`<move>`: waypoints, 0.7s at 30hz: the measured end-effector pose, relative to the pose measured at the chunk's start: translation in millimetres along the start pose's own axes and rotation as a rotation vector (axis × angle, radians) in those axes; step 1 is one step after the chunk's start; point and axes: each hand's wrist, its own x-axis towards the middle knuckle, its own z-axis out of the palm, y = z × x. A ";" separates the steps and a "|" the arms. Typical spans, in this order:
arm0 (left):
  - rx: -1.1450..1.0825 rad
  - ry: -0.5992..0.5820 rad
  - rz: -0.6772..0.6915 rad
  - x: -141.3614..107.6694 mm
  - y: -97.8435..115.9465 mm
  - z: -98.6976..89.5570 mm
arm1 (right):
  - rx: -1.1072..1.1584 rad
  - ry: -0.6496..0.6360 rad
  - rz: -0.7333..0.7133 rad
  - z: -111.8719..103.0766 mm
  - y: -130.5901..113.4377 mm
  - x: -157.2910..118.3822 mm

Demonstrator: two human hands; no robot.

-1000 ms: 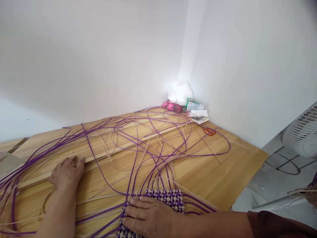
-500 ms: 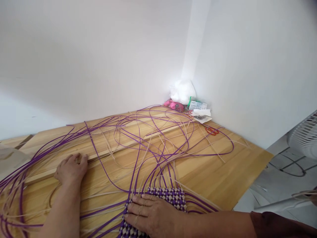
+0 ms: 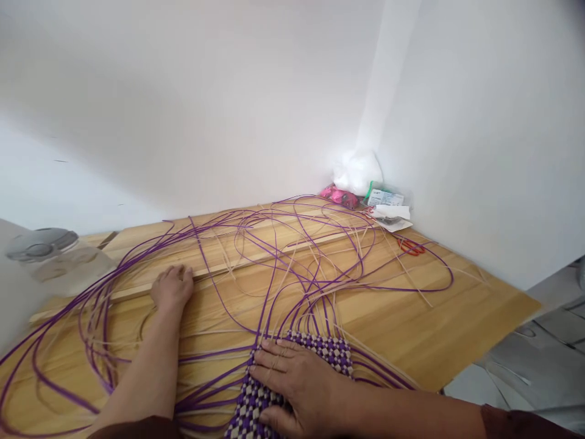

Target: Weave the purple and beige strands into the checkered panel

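Note:
A woven panel (image 3: 256, 399) in a purple and beige check lies at the table's lower middle. Long purple and beige strands (image 3: 214, 390) spread from its edges to the left, back and right. My right hand (image 3: 299, 378) rests flat on the panel, fingers extended over its upper left part, and hides some of the weave. Farther left, my left hand (image 3: 172, 286) lies on a long thin wooden strip (image 3: 210, 272), with its fingers bent over the far edge. Whether it grips the strip cannot be made out.
Orange-handled scissors (image 3: 410, 246), white paper (image 3: 393, 216), a pink packet (image 3: 339, 197) and a white plastic bag (image 3: 359, 171) lie near the back corner. A grey object (image 3: 43, 244) is at the far left. White walls stand behind the wooden table (image 3: 479, 305).
The view has shifted left, so the scene sits farther right. More of the panel and the grey object now show. Both hands keep about the same places on the panel and strip.

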 end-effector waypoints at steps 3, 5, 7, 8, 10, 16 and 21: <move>-0.004 -0.072 0.061 -1.7 2.2 -16.6 | 0.015 -0.025 0.020 -2.8 -1.4 0.1; -0.013 -0.097 0.075 -9.6 4.9 -31.4 | 0.009 -0.056 0.028 -3.7 -0.5 0.1; -0.020 -0.095 0.112 -27.4 7.8 -46.7 | -0.005 -0.070 0.033 -3.1 1.8 0.2; -0.030 -0.103 0.147 -40.4 8.9 -53.9 | -0.013 -0.066 0.034 -2.3 3.3 0.4; -0.065 -0.143 0.220 -74.4 9.8 -66.7 | -0.037 -0.050 0.023 0.0 6.7 1.3; -0.408 -0.118 0.356 -211.3 1.3 -94.3 | -0.110 -0.022 -0.032 4.8 13.9 6.7; -0.759 -0.242 0.205 -317.4 -10.3 -121.5 | -0.127 0.021 -0.086 5.2 16.6 9.9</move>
